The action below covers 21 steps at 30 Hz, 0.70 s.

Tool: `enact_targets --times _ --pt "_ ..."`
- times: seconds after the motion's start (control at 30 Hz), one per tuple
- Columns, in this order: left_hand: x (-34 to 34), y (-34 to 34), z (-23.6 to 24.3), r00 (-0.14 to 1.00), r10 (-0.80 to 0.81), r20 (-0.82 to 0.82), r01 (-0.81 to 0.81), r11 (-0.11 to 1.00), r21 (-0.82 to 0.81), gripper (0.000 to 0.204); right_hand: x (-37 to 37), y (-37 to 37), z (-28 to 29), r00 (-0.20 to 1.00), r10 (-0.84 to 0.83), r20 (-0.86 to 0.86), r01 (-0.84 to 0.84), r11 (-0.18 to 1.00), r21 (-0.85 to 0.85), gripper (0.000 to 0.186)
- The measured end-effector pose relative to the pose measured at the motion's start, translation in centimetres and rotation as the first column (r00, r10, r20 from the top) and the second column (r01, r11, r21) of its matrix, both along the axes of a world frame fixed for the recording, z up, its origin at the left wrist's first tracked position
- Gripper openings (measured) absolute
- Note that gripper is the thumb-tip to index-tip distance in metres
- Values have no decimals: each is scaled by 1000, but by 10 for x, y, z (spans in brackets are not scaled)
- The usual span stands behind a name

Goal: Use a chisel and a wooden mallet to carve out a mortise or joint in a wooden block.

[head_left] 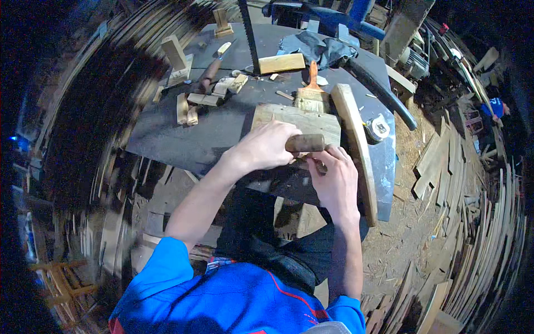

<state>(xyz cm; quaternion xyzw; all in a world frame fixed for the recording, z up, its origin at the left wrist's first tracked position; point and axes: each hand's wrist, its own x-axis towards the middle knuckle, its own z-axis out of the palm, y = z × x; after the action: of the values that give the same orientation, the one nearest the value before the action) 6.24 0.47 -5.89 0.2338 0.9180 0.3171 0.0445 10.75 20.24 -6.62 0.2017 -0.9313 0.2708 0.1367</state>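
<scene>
My left hand point(267, 146) is closed round a short, thick wooden cylinder point(306, 142) that sticks out to its right, over the near part of a flat weathered board point(295, 119) on the dark worktop point(167, 139). My right hand point(334, 181) is just below and right of the cylinder, fingers bent at the board's near edge; what its fingertips hold is too small to make out. A long pale curved timber point(356, 145) lies along the board's right side. Behind the board is a wide paintbrush point(311, 99) with an orange handle.
A tape measure point(378, 128), a long dark bar point(384, 94), a wood block point(281, 62), several offcuts point(206, 100), an upright saw blade point(248, 39) and dark crumpled cloth point(314, 47) share the worktop. Planks point(434, 156) lie at right. Another person in blue point(492, 108) is at far right.
</scene>
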Motion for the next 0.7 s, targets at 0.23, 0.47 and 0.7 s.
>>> enact_targets --times 0.23,0.47,0.7 --pt "2 -4 -6 997 55 58 -60 994 93 24 2 -10 7 999 -28 26 28 999 28 13" --pt "-1 -10 -6 990 -114 -84 122 988 96 21 1 -3 5 993 -42 114 35 997 62 15" --pt "27 -12 19 964 -108 -243 163 961 222 38 15 10 1 989 69 -131 -89 984 -152 16"
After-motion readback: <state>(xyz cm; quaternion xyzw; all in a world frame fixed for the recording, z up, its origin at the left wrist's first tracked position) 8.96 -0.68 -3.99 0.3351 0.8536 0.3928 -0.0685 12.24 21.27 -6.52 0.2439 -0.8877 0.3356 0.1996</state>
